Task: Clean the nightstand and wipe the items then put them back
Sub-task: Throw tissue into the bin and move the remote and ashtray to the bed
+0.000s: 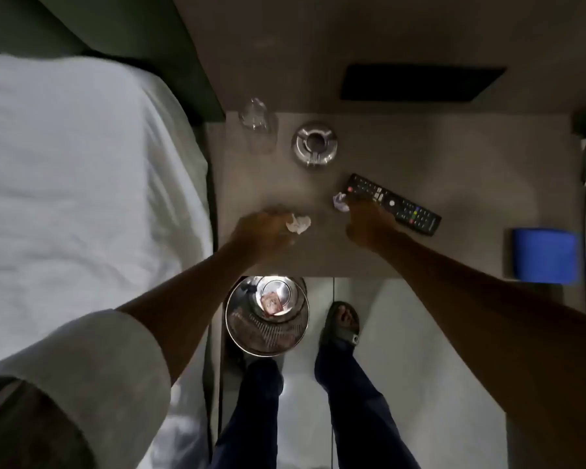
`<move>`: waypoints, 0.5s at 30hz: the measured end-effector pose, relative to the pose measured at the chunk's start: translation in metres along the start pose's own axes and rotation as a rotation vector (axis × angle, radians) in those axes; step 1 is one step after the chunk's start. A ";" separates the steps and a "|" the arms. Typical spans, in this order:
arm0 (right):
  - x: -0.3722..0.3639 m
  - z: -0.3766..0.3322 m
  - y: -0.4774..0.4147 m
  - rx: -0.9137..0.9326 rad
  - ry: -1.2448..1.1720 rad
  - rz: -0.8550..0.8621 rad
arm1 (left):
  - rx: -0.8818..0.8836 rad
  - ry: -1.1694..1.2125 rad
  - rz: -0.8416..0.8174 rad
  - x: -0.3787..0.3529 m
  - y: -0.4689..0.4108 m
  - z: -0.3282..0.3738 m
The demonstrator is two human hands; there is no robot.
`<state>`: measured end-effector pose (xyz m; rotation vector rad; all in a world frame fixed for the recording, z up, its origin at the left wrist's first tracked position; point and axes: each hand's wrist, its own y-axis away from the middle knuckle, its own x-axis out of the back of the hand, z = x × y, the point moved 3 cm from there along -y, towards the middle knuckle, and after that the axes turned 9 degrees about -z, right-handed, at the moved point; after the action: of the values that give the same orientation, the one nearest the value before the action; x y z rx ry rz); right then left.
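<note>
The brown nightstand [454,164] holds a clear glass [257,126], a metal ashtray [314,143], a black remote [394,203] and a folded blue cloth [545,253] at its right front corner. My left hand [261,233] is over the front left part, its fingers closed on a crumpled white paper [298,224]. My right hand [372,228] lies partly over the remote, and its fingertips touch a second crumpled paper [341,201]. Whether that hand grips the paper is unclear.
A metal waste bin [267,314] with a wrapper inside stands on the floor just below the nightstand's front edge. A bed with a white sheet [82,198] borders the left side. A dark panel [420,82] sits on the wall behind. My legs and a sandalled foot [342,324] are below.
</note>
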<state>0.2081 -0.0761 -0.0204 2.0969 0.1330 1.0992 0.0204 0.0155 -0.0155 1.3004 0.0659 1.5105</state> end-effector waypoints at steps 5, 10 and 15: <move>-0.034 0.014 -0.039 0.016 0.068 0.029 | 0.004 0.108 -0.038 -0.044 -0.052 -0.004; -0.070 0.015 -0.028 0.034 0.169 0.027 | -0.096 0.181 -0.030 -0.090 -0.029 -0.009; -0.121 -0.002 0.019 0.109 0.106 -0.002 | -0.047 0.138 0.068 -0.123 0.025 -0.025</move>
<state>0.1263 -0.1383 -0.0877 2.1332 0.2513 1.2268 -0.0373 -0.0696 -0.0921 1.1701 0.0752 1.6487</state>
